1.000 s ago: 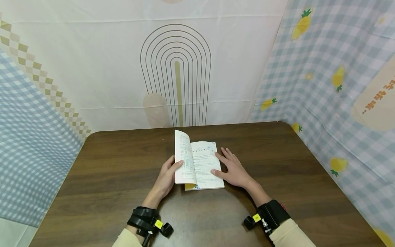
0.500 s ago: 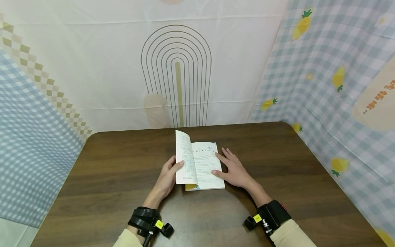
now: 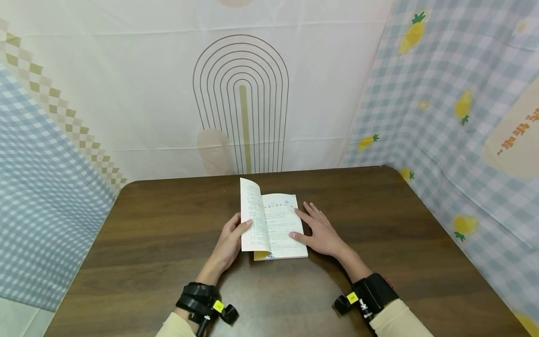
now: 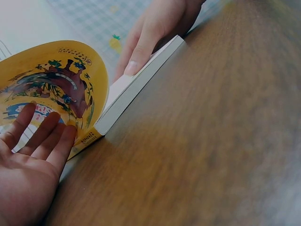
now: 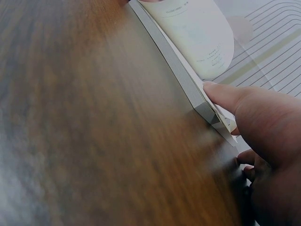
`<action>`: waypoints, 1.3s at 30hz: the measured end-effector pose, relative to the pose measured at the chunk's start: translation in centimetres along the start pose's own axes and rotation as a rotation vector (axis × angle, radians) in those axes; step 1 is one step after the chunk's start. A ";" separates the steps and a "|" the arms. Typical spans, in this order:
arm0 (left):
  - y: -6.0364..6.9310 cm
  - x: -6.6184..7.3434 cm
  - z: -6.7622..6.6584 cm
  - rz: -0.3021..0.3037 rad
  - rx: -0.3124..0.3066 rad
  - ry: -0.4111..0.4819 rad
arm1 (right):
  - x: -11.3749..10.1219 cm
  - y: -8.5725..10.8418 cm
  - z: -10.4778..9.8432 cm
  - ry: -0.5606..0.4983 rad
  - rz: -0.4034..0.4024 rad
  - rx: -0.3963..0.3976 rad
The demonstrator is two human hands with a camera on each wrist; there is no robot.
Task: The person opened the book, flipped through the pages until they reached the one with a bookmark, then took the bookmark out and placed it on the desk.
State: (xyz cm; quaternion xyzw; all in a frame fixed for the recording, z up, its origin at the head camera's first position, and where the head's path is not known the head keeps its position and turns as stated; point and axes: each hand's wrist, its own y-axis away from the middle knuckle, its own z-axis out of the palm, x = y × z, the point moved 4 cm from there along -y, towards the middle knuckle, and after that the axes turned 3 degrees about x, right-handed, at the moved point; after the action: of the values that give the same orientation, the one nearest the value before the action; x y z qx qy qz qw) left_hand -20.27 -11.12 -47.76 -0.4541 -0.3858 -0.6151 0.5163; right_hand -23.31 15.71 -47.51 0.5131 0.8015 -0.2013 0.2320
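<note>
Book (image 3: 283, 225) open on the wooden desk (image 3: 147, 238), roughly mid-width and nearer the far edge, right-hand page lying flat on the thick block of pages. Left side raised and curved, yellow illustrated cover (image 4: 70, 59) showing on its outside in the left wrist view. Left grip (image 3: 228, 242) narrow, holding that raised side: thumb (image 3: 244, 226) on the printed page, fingers (image 4: 69, 136) against the cover. Right grip (image 3: 322, 237) wide, fingers fairly straight; thumb (image 5: 225, 95) and index finger touching the right-hand page near its outer edge, other fingers spread beyond the book. Black wristband (image 3: 194, 299) on the left wrist, another black band (image 3: 374, 294) on the right, each with a small camera; pale sleeves (image 3: 397, 320) behind. Past the desk, white cloth (image 3: 139, 84) printed with thin nested arches; blue-and-white checked cloth (image 3: 46, 196) to the left, pineapple-printed checked cloth (image 3: 433, 135) to the right.
</note>
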 end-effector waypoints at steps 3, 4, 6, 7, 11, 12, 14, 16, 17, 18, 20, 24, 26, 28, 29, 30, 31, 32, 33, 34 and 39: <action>-0.1 0.0 0.0 0.002 -0.004 0.000 | 0.0 0.0 -0.1 -0.001 0.003 -0.001; -0.1 0.0 0.0 0.001 -0.006 -0.001 | 0.0 0.0 -0.1 0.001 0.004 -0.001; -0.2 -0.1 0.1 0.002 -0.008 0.000 | 0.1 0.0 -0.1 0.003 0.006 -0.001; -0.2 -0.1 0.1 0.002 -0.007 -0.002 | 0.1 0.0 -0.1 0.006 0.007 -0.001; -0.2 -0.2 0.1 0.003 -0.002 -0.008 | 0.2 0.1 0.0 0.008 0.009 -0.002; -0.1 -0.2 0.1 0.002 -0.002 -0.013 | 0.2 0.1 0.0 0.008 0.010 -0.003; -0.1 -0.3 0.1 0.002 -0.001 -0.017 | 0.2 0.2 0.0 0.007 0.012 -0.004; 0.0 -0.3 0.2 0.002 -0.002 -0.021 | 0.2 0.2 0.0 0.004 0.016 -0.005; 0.0 -0.2 0.2 0.002 -0.002 -0.023 | 0.2 0.2 0.0 0.004 0.017 -0.005; 0.0 -0.2 0.2 0.002 0.000 -0.024 | 0.2 0.2 0.0 0.004 0.017 -0.004; 0.0 -0.2 0.2 0.002 0.002 -0.022 | 0.1 0.2 0.0 0.001 0.018 -0.003; 0.0 -0.2 0.1 -0.002 0.004 -0.021 | 0.0 0.1 -0.1 0.004 0.013 -0.002; 0.0 -0.1 0.0 -0.001 0.002 -0.022 | 0.0 0.1 0.0 0.007 0.012 -0.002; 0.0 -0.1 0.0 0.000 -0.001 -0.024 | 0.0 0.0 0.0 0.010 0.010 -0.002; 0.0 -0.1 0.0 0.002 -0.003 -0.024 | 0.0 0.0 0.0 0.010 0.010 -0.002; 0.0 0.0 0.0 0.004 -0.006 -0.023 | 0.0 0.0 0.0 0.011 0.009 -0.002; 0.0 0.0 0.0 0.006 -0.007 -0.021 | 0.0 0.0 0.0 0.011 0.009 -0.001; 0.0 0.0 0.0 0.006 -0.008 -0.018 | 0.0 0.0 0.0 0.009 0.009 0.000; 0.0 0.0 0.0 0.008 -0.009 -0.016 | 0.0 0.0 0.0 0.008 0.008 0.000; 0.0 0.0 -0.1 0.009 -0.008 -0.014 | -0.1 -0.1 0.0 0.007 0.008 0.001; 0.0 0.0 -0.1 0.008 -0.005 -0.014 | -0.2 -0.1 0.0 0.008 0.006 0.000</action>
State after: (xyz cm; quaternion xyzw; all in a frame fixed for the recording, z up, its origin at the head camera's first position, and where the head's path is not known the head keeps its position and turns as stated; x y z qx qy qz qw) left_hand -20.30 -11.21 -47.78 -0.4612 -0.3862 -0.6107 0.5149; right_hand -23.33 15.57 -47.41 0.5161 0.8011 -0.1984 0.2293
